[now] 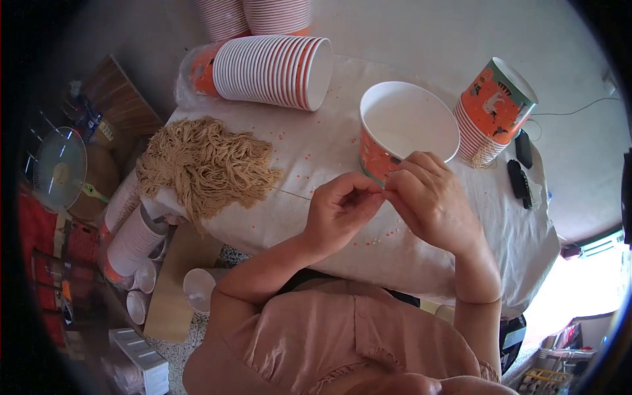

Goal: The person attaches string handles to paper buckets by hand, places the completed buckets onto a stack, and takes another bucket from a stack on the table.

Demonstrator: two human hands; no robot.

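While the left hand (345,212) and the right hand (431,203) are meeting fingertip to fingertip, thumb and forefinger on each are pinching closed; what they are gripping is too small to tell. One thin strand (291,194) is running from the tan yarn heap (210,161) to the left hand. An open paper bucket (375,151) is standing just beyond the hands on the tablecloth (263,230).

Cloth-covered tabletop (408,263), upright paper bucket (405,125), tangled yarn (207,164) and lying bucket stack (263,72) left of the bucket, inverted stack (490,108) right.
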